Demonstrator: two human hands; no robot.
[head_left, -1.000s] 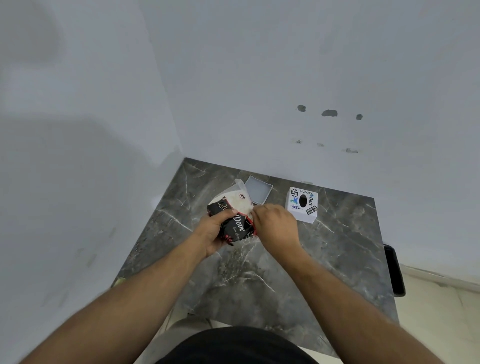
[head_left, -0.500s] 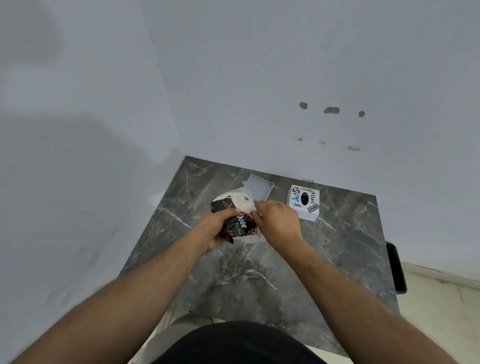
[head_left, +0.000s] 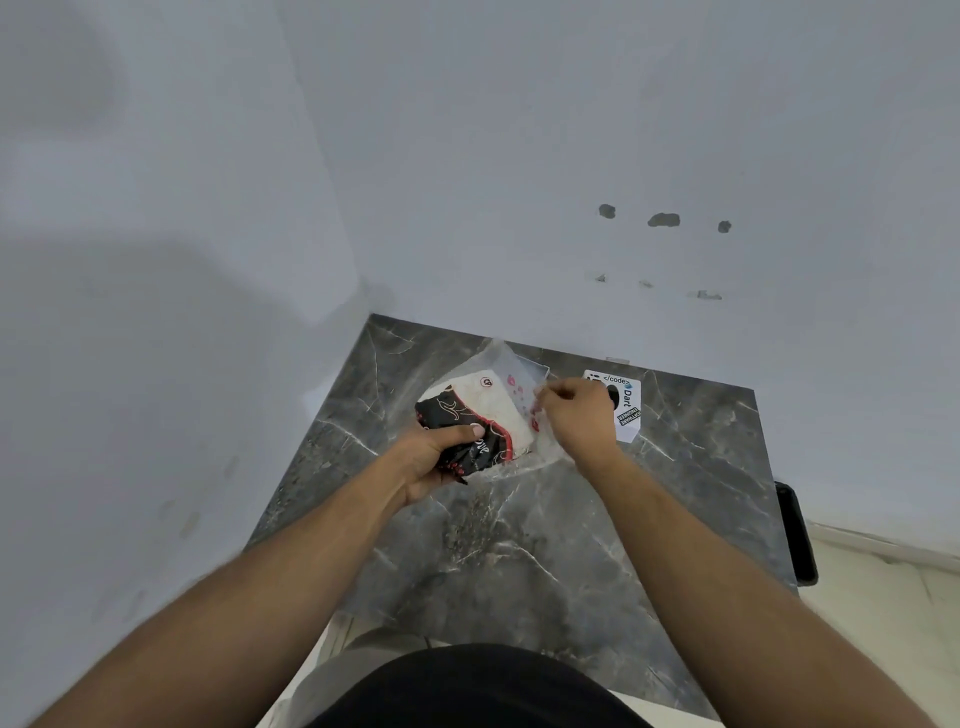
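Pale walls (head_left: 467, 156) meet in a corner behind a grey marble table (head_left: 519, 545), and three dark chips (head_left: 663, 220) mark the wall at 1 o'clock. Both hands work over the far half of the table, near 12 o'clock.

The left hand (head_left: 431, 457) grips a packet (head_left: 483, 410) from its 7 o'clock side. Its fingers are curled under the packet and its thumb is laid across the black-and-red print. The packet is held tilted just above the marble, with its white part towards 1 o'clock.

A clear bag (head_left: 506, 361) lies round the packet and sticks out past it at 12 and 4 o'clock. The right hand (head_left: 576, 415) pinches the bag's edge at the packet's 3 o'clock, fingertips drawn together, the other fingers curled.

A white box (head_left: 629, 410) with stickers stands just behind the right hand, partly hidden by it. The corner of a clear tray (head_left: 541, 370) shows behind the bag. A black thing (head_left: 795, 535) hangs off the table's edge at 4 o'clock.
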